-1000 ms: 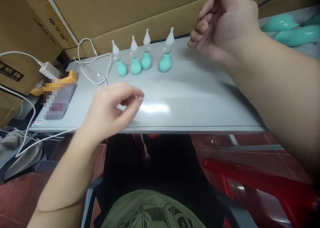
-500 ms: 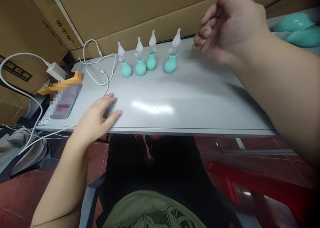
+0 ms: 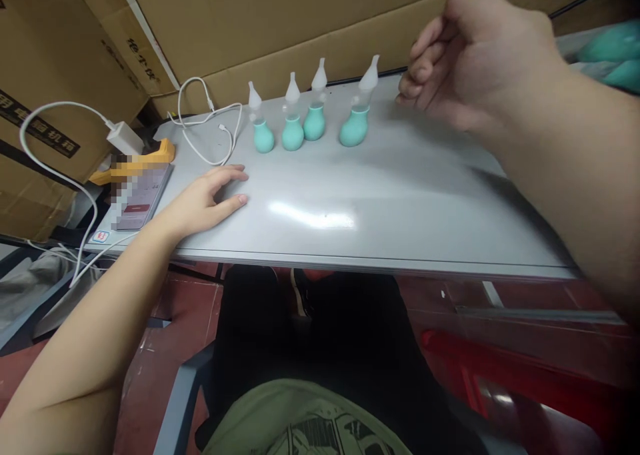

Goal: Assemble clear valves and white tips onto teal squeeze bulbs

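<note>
Resting my left hand [image 3: 210, 202] on the grey table [image 3: 425, 222], I have its fingers and thumb parted and nothing in its grasp. My right hand [image 3: 460, 68] hangs raised over the table's far side, fingers curled inward; I see nothing in the palm, but I cannot tell whether the fingers are fully closed.

Four teal bulbs with clear necks and white tips stand between my hands, toward the back: the leftmost bulb [image 3: 263, 137], the second bulb [image 3: 293, 134], the third bulb [image 3: 315, 124] just beside it and slightly farther back, then the rightmost bulb [image 3: 354, 128], apart from the others and nearest my right hand.

A white cable [image 3: 193, 152] loops beyond my left fingers, and a phone [image 3: 145, 192] lies near that wrist. More teal pieces [image 3: 613, 42] sit beyond my right forearm.
</note>
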`<control>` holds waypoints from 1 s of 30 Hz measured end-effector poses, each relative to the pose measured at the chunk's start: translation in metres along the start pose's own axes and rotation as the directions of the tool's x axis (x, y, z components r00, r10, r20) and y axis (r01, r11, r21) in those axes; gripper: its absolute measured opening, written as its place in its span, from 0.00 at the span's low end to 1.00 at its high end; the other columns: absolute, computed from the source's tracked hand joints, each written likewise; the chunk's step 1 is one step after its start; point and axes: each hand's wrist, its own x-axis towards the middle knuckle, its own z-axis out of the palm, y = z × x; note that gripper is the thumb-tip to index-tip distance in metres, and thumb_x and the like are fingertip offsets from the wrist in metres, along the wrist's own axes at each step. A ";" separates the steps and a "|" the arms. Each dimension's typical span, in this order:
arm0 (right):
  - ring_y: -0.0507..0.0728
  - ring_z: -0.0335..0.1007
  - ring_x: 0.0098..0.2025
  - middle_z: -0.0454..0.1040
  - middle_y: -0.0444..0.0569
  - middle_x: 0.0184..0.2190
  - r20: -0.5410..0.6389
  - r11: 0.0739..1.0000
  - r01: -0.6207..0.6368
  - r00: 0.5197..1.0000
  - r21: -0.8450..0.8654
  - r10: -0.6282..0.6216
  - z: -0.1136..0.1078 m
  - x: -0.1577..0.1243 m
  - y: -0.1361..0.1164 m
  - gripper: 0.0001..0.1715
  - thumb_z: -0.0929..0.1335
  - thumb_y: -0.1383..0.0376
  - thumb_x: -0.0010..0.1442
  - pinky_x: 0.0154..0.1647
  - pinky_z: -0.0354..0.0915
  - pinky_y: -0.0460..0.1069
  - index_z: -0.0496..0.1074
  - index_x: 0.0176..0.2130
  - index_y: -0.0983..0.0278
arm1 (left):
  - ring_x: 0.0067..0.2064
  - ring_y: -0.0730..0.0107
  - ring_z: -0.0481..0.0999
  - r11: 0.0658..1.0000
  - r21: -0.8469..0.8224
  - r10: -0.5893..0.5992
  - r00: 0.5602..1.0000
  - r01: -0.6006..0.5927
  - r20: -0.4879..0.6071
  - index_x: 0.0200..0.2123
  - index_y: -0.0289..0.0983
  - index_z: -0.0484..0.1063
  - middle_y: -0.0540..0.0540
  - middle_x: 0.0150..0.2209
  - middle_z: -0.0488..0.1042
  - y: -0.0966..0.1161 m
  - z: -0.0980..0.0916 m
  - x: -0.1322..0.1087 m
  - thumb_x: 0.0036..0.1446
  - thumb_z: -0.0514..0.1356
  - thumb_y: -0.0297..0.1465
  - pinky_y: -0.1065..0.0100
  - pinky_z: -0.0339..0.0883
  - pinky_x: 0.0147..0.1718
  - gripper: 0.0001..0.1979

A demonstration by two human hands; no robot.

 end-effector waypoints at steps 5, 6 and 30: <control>0.47 0.57 0.19 0.59 0.41 0.13 -0.007 1.000 0.022 1.000 0.003 -0.022 0.004 -0.005 0.001 0.35 0.56 0.68 0.79 0.27 0.57 0.51 0.70 0.22 0.62 | 0.68 0.50 0.74 0.982 0.184 -0.020 0.997 0.035 -0.080 0.60 0.35 0.77 0.36 0.67 0.74 0.015 0.007 -0.009 0.71 0.60 0.39 0.50 0.65 0.71 0.21; 0.48 0.56 0.19 0.59 0.41 0.13 -0.014 0.999 0.035 0.999 0.005 -0.035 0.005 -0.006 0.001 0.34 0.57 0.70 0.78 0.27 0.57 0.51 0.70 0.21 0.62 | 0.68 0.47 0.73 0.963 0.253 -0.052 0.987 0.089 -0.151 0.60 0.34 0.77 0.35 0.67 0.74 0.019 0.008 -0.013 0.71 0.60 0.38 0.47 0.64 0.71 0.21; 0.45 0.57 0.19 0.60 0.37 0.13 -0.007 0.988 0.133 0.991 -0.082 -0.134 0.013 -0.016 0.000 0.26 0.59 0.73 0.75 0.27 0.55 0.51 0.69 0.25 0.63 | 0.50 0.38 0.81 0.760 0.457 -0.425 0.885 0.462 -0.188 0.59 0.35 0.72 0.33 0.51 0.77 0.061 0.005 -0.066 0.68 0.51 0.27 0.48 0.75 0.44 0.20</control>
